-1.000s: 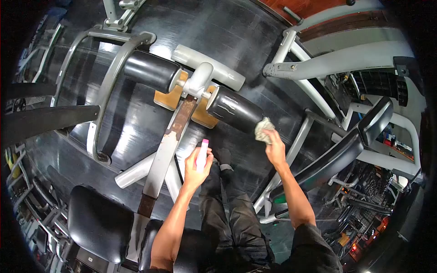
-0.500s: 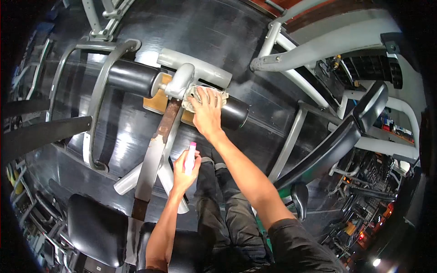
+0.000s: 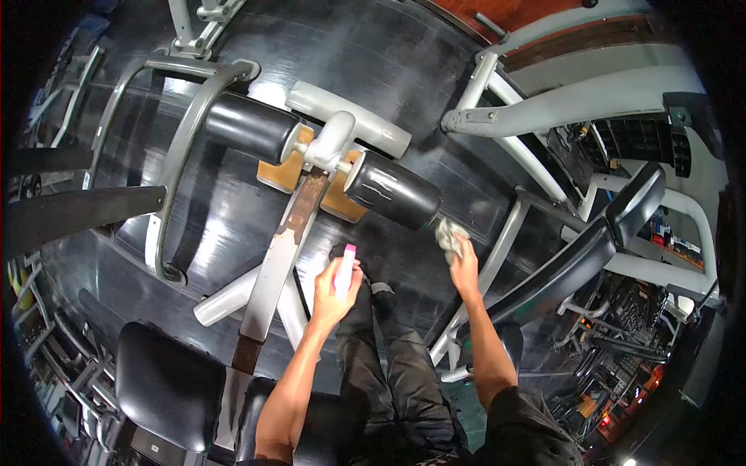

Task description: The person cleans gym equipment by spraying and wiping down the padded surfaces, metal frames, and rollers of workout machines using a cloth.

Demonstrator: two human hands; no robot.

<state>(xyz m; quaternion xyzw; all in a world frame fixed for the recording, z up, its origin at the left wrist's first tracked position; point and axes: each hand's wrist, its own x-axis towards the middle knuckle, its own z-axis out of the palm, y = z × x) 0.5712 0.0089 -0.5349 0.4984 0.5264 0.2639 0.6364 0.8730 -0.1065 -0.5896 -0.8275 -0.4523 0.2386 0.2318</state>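
My left hand (image 3: pixel 329 301) is closed around a small white bottle with a pink top (image 3: pixel 346 270), held above my legs. Out to the right, my right hand (image 3: pixel 465 272) grips a crumpled pale cloth (image 3: pixel 449 237). The cloth is at the outer end of a black foam roller (image 3: pixel 395 190); whether it touches the roller I cannot tell. Whitish streaks show on that roller's upper surface. A matching black roller (image 3: pixel 252 128) sits on the other side of the grey metal post (image 3: pixel 336 136) that joins them.
A worn grey beam (image 3: pixel 264 279) runs from the post toward black padded seats (image 3: pixel 167 388) at lower left. Curved metal handles (image 3: pixel 175 163) rise on the left. A bench with a black backrest (image 3: pixel 552 268) and grey frames stand at right. Dark flooring (image 3: pixel 381 54) lies beneath.
My right hand has slid right and down off the roller's top to its outer end, taking the cloth along. The left hand still holds the bottle. The view has shifted slightly.
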